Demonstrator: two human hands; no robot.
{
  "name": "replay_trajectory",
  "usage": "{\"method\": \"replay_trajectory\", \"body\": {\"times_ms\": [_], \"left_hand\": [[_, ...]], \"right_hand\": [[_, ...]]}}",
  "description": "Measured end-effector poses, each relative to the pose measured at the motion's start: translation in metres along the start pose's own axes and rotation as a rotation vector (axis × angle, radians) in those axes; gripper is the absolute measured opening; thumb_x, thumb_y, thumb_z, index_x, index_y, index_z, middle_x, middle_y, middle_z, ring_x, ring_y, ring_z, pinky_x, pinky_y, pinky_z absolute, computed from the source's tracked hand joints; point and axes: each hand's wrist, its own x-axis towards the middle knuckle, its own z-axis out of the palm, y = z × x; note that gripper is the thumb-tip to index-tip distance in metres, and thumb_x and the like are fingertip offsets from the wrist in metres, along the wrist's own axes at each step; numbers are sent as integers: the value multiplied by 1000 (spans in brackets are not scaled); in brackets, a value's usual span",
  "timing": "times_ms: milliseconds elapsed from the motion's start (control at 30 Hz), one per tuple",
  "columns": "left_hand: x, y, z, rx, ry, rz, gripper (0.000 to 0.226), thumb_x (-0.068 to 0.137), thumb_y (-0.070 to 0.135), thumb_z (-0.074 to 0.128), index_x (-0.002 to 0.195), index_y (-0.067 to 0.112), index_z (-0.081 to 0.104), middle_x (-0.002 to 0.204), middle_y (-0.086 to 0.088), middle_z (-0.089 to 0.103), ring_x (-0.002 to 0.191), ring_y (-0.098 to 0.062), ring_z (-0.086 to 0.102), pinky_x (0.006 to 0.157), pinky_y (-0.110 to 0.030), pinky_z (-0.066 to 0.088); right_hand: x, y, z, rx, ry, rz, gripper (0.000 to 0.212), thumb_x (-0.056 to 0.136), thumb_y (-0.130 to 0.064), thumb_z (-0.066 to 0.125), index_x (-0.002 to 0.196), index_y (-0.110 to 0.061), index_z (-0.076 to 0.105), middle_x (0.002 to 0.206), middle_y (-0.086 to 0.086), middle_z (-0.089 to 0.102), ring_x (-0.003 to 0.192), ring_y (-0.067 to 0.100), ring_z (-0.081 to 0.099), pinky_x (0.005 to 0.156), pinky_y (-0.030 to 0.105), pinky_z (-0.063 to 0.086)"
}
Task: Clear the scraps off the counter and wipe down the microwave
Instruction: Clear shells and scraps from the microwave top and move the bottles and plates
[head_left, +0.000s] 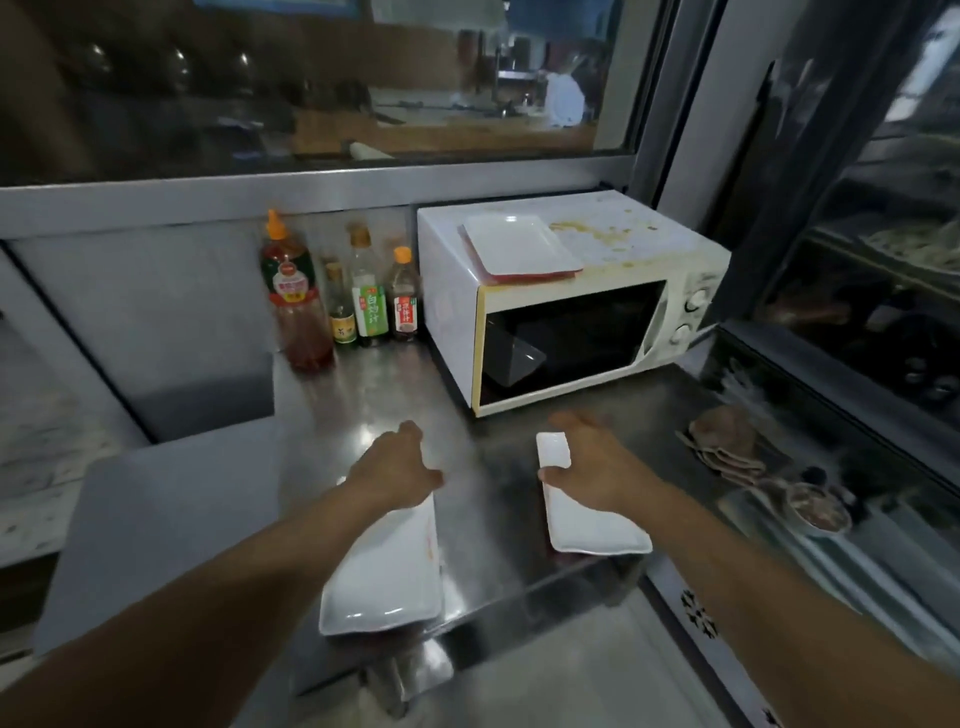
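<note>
Frame was blurry; bottle labels unreadable, and the brownish heap (727, 441) at the desk's right edge was too smeared to identify. My left hand (397, 467) covered the far end of a long white tray (384, 577), fingers spread flat, gripping nothing I could see. My right hand (592, 462) pinched the far end of a second white tray (587, 525). The microwave (566, 306) sat at the back right of the steel desk (498, 415), white, door shut, yellow-brown stains on top beside stacked trays (519, 249).
</note>
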Motion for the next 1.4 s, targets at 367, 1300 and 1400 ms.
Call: {"method": "replay_trajectory", "body": {"times_ms": [367, 1300, 1400], "left_hand": [[4, 31, 60, -5, -99, 27, 63, 83, 34, 66, 135, 16, 36, 132, -10, 49, 115, -25, 53, 96, -36, 46], [34, 90, 201, -192, 65, -544, 52, 79, 33, 68, 123, 16, 47, 111, -10, 66, 102, -27, 60, 80, -29, 46], [24, 101, 220, -234, 110, -660, 45, 79, 32, 67, 117, 14, 49, 114, -12, 61, 103, -29, 58, 75, -27, 42]], "right_hand": [[4, 55, 4, -35, -30, 87, 67, 85, -27, 65, 141, -11, 32, 145, 8, 37, 133, 22, 34, 101, 21, 28], [167, 183, 26, -161, -379, -214, 61, 79, -30, 69, 131, -13, 41, 134, 13, 44, 124, 30, 44, 98, 32, 40], [176, 190, 33, -201, -413, -265, 61, 81, -30, 67, 133, -12, 40, 133, 15, 46, 124, 32, 44, 100, 34, 40]]}}
